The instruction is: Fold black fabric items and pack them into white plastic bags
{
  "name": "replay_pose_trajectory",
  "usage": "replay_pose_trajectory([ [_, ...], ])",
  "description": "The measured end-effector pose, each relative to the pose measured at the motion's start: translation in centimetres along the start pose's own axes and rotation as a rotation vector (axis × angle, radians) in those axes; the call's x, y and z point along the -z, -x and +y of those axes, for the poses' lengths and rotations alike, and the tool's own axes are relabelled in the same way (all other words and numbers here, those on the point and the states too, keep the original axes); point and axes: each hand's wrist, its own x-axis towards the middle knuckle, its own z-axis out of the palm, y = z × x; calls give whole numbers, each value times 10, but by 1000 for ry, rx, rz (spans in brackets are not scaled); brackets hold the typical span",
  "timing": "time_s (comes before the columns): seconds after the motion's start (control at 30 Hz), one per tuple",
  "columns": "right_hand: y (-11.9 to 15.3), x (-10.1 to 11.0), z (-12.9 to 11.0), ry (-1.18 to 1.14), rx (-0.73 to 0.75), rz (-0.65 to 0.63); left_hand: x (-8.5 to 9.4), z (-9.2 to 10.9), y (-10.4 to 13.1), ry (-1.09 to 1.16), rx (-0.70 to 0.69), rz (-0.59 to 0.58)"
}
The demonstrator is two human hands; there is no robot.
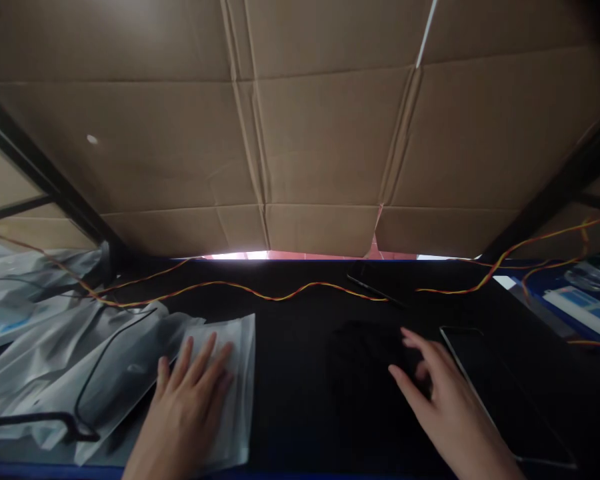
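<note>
My left hand [193, 393] lies flat with its fingers spread on a folded translucent plastic bag [239, 400] on the black table. My right hand [437, 393] hovers over the dark surface, thumb and forefinger apart, holding nothing. Just right of it lies a flat dark panel with a pale rim, like a tablet or phone screen [510, 400]. Left of my left hand, several crumpled translucent plastic bags [115, 360] are heaped, with a thin black cord over them.
A cardboard wall [325, 140] rises behind the table. A twisted red and yellow wire [280, 297] crosses the back, near a dark flat object [373, 283]. A black bent rod [40, 420] lies at front left. On the right, a blue and white box [587, 310] rests beside clear plastic.
</note>
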Motion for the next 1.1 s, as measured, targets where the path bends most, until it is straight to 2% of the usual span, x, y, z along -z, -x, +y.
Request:
replay_pose_trajectory([
  [0.07,9,-8,3,90,148,112,10,-14,0,8,-43,-21],
  [0.1,15,-14,1,115,240,105,15,-14,0,25,-59,-14],
  [0.17,26,-26,-5,170,406,1,26,-2,-1,80,-59,33],
  [0.23,33,-37,-11,227,452,-93,34,22,-2,159,-65,106],
  [0.3,33,-43,-16,204,374,-131,37,48,-3,241,-133,130],
  [0.4,27,-40,-22,-27,181,-172,37,73,-5,276,-237,89],
  [0.53,19,-27,-20,-396,-144,-58,39,75,-5,261,-246,125],
  [0.6,21,-23,-8,-479,-228,-38,44,78,-7,270,-251,156],
  [0.77,41,-18,25,-306,-129,-51,51,113,-15,277,-315,114],
  [0.9,46,-13,26,-115,-3,-46,42,133,-25,337,-451,52],
  [1.0,39,-8,22,-59,69,-77,38,126,-33,437,-452,30],
  [1.1,31,1,25,-55,83,-59,43,104,-40,478,-338,67],
])
